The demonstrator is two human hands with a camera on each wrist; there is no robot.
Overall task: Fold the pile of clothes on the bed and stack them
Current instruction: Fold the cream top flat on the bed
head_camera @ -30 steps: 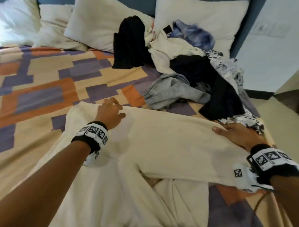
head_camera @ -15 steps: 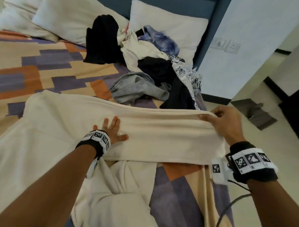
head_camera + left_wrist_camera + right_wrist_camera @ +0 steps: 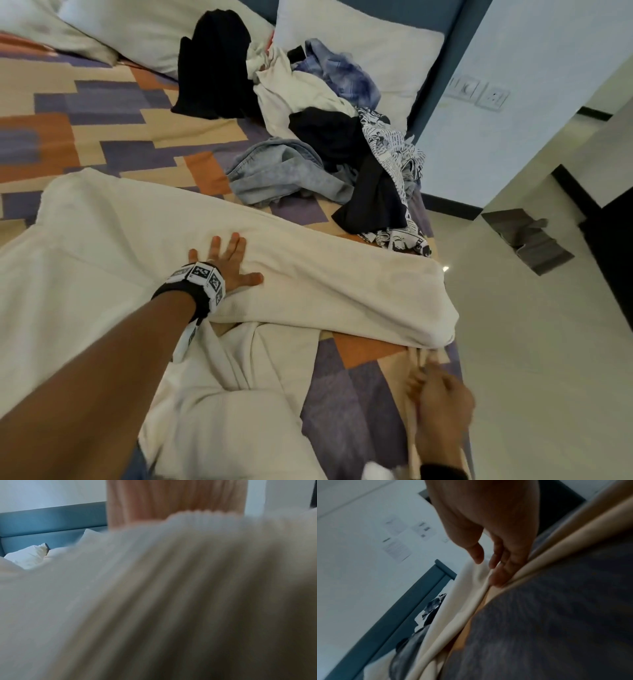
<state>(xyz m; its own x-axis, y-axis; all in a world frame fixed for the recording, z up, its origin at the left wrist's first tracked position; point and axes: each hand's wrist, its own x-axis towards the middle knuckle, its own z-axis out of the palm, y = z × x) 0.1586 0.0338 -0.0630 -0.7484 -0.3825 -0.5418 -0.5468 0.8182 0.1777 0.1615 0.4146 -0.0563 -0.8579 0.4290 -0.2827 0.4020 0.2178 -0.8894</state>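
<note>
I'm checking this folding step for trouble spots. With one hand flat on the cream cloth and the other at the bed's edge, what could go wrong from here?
1. The cream cloth overhangs the bed's edge near the right hand; it may slide to the floor.
2. The left hand only presses flat, so a tug could drag the fold askew.
3. The clothes pile lies close and could snag.

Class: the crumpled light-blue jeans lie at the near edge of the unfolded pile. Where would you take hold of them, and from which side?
Probably grip the light-blue jeans at their near-left bunched edge, coming from the patterned bedspread side. That edge lies exposed, while the black garment overlaps their right end, so a pull from there would likely drag it along.
</note>
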